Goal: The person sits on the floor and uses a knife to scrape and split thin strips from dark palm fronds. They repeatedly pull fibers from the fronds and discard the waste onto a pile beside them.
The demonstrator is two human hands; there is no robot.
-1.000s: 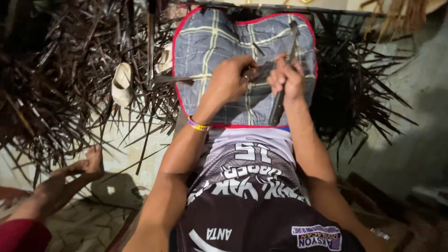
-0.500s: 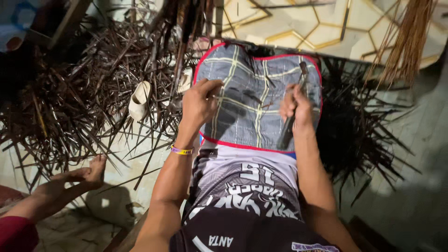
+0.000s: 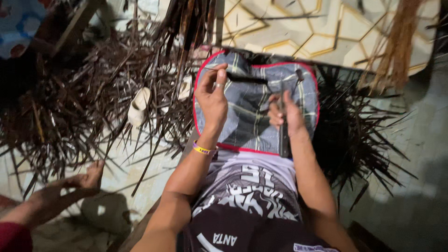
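Pinching a dark strip [image 3: 247,78] at its near end, the left hand [image 3: 212,98] hovers over a plaid cloth [image 3: 252,126]; beside it the right hand [image 3: 285,114] grips a knife [image 3: 283,135]

This is a home craft spot on the floor, shown by the patterned floor tiles [image 3: 298,32] at the top of the frame, heaps of dark dried leaf strips [image 3: 79,107] spread left and right, a straw-coloured fibre bundle [image 3: 396,46] upper right, and a sandal [image 3: 138,106] lying among the strips.
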